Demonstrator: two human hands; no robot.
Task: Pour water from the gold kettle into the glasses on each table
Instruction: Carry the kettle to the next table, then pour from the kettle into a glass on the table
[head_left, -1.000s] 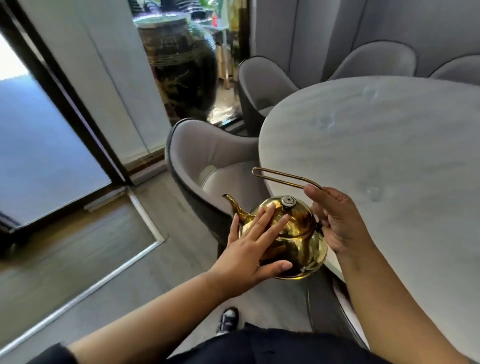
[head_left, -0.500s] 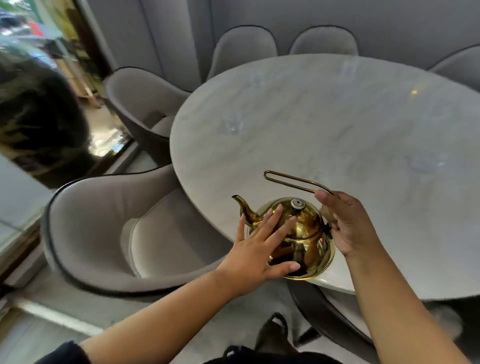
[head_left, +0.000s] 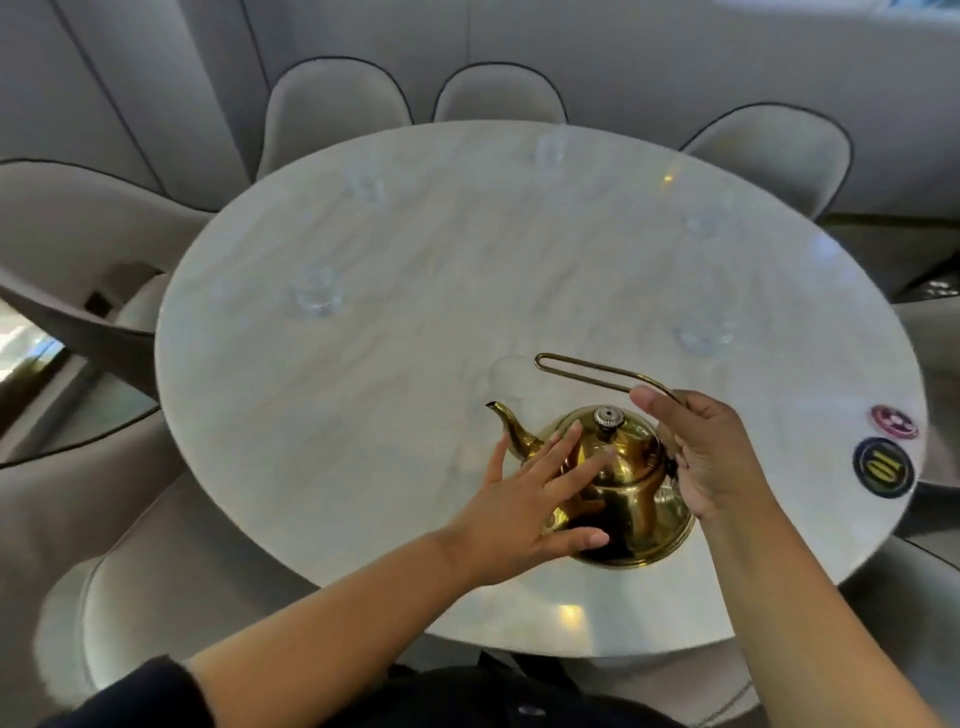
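While spout faces nearest glass (head_left: 511, 382): gold kettle (head_left: 621, 483) carried ready to pour.
Right hand (head_left: 711, 457): fingers curled round wire handle (head_left: 597, 371).
Left hand (head_left: 524, 499): fingers spread flat, steadying lid (probably against spills).

Gold kettle (head_left: 623, 483); white faintly veined table (head_left: 415, 415); grey dark-piped chairs (head_left: 332, 111); pink disc (head_left: 894, 421) and black-yellow disc (head_left: 883, 467) at the table's right edge.

Restaurant dining room: round marble table (head_left: 363, 415), padded chairs (head_left: 332, 109), numbered disc (head_left: 883, 467).
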